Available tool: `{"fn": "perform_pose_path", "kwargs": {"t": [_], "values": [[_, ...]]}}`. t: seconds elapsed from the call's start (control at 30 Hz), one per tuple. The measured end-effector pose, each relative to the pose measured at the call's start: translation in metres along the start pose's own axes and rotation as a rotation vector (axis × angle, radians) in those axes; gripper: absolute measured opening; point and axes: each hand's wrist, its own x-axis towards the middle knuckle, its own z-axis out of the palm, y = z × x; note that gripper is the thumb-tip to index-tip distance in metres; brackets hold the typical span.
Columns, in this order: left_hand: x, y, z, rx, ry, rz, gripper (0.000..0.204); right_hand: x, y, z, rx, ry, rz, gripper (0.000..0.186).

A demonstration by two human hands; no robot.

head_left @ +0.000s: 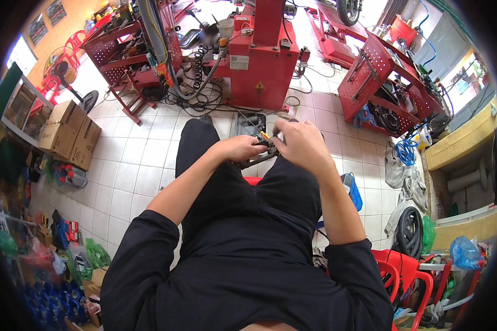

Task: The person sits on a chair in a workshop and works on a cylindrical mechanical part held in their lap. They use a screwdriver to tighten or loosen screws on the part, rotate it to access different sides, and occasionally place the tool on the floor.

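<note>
The left hand [238, 148] and the right hand [302, 140] meet over the gap between the thighs, near the knees. Between them sits a small dark part [271, 150], its near edge running below the left fingertips as a narrow bar toward the lap. The left hand comes at it from the left side, thumb laid along the top and the other fingers mostly hidden beneath, pinching it at its left end. The right hand arches over the part's right end, thumb and fingers bent downward; whether they press on it or are only close above it, I cannot tell. A yellow-and-orange piece [265, 134] shows just left of the right fingertips, above the dark part, and a thin rod slants away from it toward the upper left. Beyond the hands, a grey metal tray [239, 131] lies on the white tiled floor [153, 144], in front of the red machine [262, 71]. A blue item [355, 197] lies outside the right thigh.
</note>
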Motion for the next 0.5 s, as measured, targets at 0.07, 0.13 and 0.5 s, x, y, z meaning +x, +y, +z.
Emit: {"fn": "perform_pose_path", "kwargs": {"t": [0.07, 0.13, 0.5], "values": [[-0.002, 0.002, 0.0, -0.015, -0.008, -0.021, 0.053, 0.001, -0.004, -0.004, -0.082, -0.053, 0.053, 0.03], [-0.004, 0.004, 0.001, -0.058, -0.019, -0.051, 0.053, 0.002, -0.01, -0.011, -0.092, -0.074, 0.098, 0.03], [-0.002, 0.002, -0.001, -0.025, -0.02, -0.024, 0.054, 0.0, -0.005, -0.007, 0.017, 0.026, 0.012, 0.026]]}}
